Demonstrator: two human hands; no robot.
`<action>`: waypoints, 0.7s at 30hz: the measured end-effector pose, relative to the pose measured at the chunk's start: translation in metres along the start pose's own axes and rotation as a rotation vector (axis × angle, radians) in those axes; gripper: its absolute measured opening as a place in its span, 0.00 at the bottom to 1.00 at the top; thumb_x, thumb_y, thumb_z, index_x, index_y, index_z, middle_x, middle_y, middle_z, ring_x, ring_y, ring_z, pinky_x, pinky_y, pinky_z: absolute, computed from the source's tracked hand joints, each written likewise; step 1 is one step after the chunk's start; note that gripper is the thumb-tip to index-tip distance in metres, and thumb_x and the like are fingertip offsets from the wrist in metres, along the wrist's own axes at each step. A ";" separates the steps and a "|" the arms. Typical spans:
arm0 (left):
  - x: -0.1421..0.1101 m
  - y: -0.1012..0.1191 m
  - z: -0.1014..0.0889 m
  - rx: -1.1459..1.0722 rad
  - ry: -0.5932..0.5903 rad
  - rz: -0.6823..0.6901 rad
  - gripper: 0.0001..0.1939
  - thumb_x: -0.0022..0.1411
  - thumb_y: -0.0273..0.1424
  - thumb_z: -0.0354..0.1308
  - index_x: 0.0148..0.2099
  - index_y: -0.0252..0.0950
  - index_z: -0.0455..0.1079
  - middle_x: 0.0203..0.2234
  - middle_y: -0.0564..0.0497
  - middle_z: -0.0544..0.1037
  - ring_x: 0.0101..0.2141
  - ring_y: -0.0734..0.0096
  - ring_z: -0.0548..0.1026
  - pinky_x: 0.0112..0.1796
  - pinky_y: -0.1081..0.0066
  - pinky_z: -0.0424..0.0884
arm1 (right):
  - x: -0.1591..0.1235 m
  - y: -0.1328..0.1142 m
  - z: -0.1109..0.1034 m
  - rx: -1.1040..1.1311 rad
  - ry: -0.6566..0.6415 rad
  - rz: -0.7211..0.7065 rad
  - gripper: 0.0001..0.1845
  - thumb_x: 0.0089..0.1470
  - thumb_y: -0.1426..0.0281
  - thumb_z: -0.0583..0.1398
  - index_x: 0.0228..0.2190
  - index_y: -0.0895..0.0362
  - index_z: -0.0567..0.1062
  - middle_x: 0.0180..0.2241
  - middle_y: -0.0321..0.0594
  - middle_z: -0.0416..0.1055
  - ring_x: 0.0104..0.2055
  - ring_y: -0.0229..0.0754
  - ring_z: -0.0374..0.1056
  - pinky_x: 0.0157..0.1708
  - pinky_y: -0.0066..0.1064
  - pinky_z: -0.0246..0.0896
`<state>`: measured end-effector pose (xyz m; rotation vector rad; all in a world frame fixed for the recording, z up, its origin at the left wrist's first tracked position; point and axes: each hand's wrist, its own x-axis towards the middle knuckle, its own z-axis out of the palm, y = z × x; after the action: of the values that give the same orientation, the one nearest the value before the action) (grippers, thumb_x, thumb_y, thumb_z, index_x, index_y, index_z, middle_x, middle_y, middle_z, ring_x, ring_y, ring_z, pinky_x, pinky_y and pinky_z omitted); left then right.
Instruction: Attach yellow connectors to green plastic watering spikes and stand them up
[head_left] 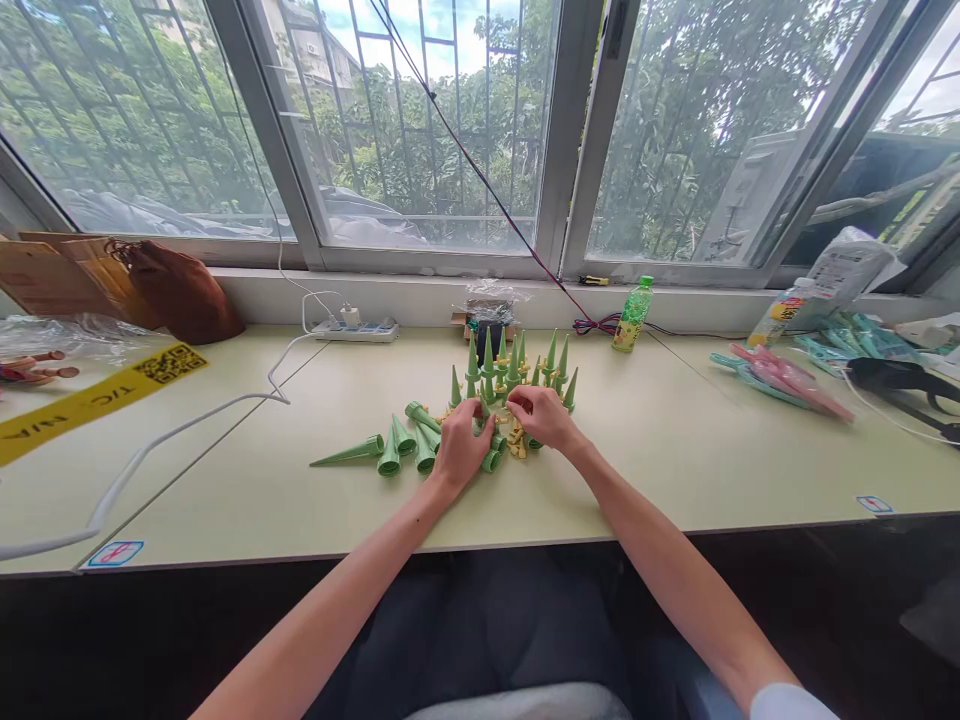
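On our table (pixel 675 460), we have loose cones (pixel 389 453) left of our left hand (pixel 463 442) and upright cones (pixel 513 368) behind it and our right hand (pixel 543 414). Farther back, a power strip (pixel 364 331) lies to the left and a bottle (pixel 633 316) stands to the right, before the window (pixel 435 150).

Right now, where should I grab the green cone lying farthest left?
Probably pinch the cone just behind its wide end, coming from above: it lies on its side, thin tip pointing left, so the thicker end should give more to hold.
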<state>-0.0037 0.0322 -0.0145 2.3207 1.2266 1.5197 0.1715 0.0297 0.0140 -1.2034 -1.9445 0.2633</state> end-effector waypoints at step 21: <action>0.002 0.001 0.001 -0.072 0.122 -0.029 0.11 0.65 0.33 0.53 0.49 0.36 0.63 0.38 0.45 0.72 0.37 0.64 0.72 0.38 0.64 0.71 | 0.000 0.003 0.002 0.053 0.109 0.031 0.11 0.59 0.67 0.53 0.29 0.57 0.72 0.24 0.36 0.69 0.25 0.36 0.60 0.28 0.27 0.56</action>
<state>-0.0022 0.0334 -0.0127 2.1850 1.2052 1.6888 0.1718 0.0319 0.0112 -1.1899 -1.8155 0.2580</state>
